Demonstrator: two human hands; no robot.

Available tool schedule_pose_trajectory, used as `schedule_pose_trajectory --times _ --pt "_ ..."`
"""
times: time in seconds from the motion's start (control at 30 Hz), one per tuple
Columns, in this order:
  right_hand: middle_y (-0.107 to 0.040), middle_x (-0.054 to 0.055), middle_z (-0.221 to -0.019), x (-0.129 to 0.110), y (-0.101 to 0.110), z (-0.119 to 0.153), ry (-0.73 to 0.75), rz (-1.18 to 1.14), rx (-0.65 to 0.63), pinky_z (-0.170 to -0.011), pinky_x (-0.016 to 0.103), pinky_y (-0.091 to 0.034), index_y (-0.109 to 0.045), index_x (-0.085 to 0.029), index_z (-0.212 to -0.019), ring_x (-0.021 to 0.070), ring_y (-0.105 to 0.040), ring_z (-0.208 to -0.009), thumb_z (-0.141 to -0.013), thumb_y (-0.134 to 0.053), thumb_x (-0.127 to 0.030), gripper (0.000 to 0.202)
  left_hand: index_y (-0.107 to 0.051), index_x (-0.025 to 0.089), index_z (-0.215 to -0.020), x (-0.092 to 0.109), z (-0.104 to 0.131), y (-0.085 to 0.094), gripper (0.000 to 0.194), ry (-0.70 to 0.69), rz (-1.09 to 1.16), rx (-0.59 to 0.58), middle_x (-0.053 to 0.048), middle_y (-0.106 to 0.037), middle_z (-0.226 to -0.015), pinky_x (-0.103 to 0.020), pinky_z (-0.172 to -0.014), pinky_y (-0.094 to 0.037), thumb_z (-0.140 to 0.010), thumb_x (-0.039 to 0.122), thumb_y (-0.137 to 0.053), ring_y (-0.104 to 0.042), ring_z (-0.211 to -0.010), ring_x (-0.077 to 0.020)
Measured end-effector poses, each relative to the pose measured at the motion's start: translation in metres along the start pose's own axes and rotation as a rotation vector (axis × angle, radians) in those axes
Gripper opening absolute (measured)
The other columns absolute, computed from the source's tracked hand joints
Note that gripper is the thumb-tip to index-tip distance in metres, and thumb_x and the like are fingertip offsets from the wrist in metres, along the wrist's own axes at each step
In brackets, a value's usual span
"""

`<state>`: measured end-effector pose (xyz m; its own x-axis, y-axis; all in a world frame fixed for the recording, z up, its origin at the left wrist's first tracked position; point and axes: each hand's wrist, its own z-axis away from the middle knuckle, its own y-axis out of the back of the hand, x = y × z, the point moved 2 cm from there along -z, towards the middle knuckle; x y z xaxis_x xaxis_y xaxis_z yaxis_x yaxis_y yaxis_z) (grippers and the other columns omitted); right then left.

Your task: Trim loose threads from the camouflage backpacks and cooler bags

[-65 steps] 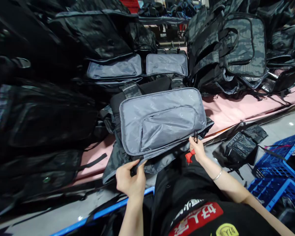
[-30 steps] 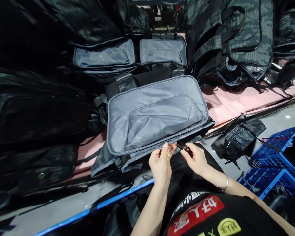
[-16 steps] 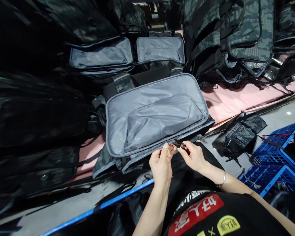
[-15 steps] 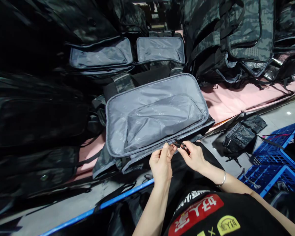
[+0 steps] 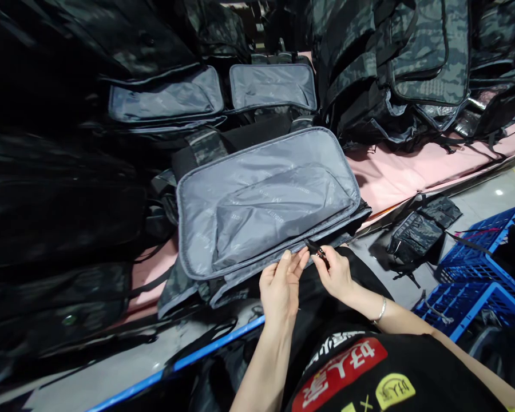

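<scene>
In front of me lies a camouflage backpack (image 5: 268, 200) with its grey lined flap laid open and printed lettering on the lining. My right hand (image 5: 335, 273) is closed round small black thread snips (image 5: 316, 250), whose tips point at the bag's near edge. My left hand (image 5: 281, 283) pinches the grey-bound edge (image 5: 257, 269) just left of the snips. A thread between the fingers is too small to make out.
More camouflage backpacks (image 5: 429, 57) crowd the back and left of the pink-covered table (image 5: 386, 177). On the floor at right are a small bag (image 5: 420, 232) and blue crates (image 5: 467, 269). A blue rim (image 5: 218, 343) runs below the table edge.
The view has shifted slightly, so the bags sit a little further left. The snips' tips now look closer together, and both hands stay at the bag's near edge.
</scene>
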<state>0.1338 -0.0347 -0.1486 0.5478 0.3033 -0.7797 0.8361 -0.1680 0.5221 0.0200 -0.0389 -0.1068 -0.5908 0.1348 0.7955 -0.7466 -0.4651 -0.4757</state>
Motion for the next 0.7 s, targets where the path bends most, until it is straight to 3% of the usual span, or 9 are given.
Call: schedule_pose_trajectory --times 0.47,0.7 --pt "-0.063 0.008 -0.068 0.018 -0.012 -0.007 0.177 0.193 0.016 -0.059 0.027 -0.042 -0.059 -0.016 -0.089 0.017 -0.06 -0.062 -0.093 -0.035 -0.035 0.031 -0.064 0.011 -0.064 0.002 -0.005 0.003 0.023 0.065 0.012 0.026 -0.009 -0.07 -0.076 -0.039 -0.09 -0.045 -0.058 0.03 -0.076 -0.066 -0.084 -0.0215" --pt "-0.061 0.008 -0.065 0.023 -0.017 -0.009 0.171 0.194 0.04 -0.057 0.028 -0.041 -0.059 -0.016 -0.09 0.0177 -0.058 -0.059 -0.091 -0.037 -0.038 0.032 -0.064 0.011 -0.062 0.003 -0.006 0.003 0.021 0.083 0.033 0.029 -0.01 -0.07 -0.077 -0.037 -0.086 -0.045 -0.059 0.028 -0.076 -0.065 -0.087 -0.0228"
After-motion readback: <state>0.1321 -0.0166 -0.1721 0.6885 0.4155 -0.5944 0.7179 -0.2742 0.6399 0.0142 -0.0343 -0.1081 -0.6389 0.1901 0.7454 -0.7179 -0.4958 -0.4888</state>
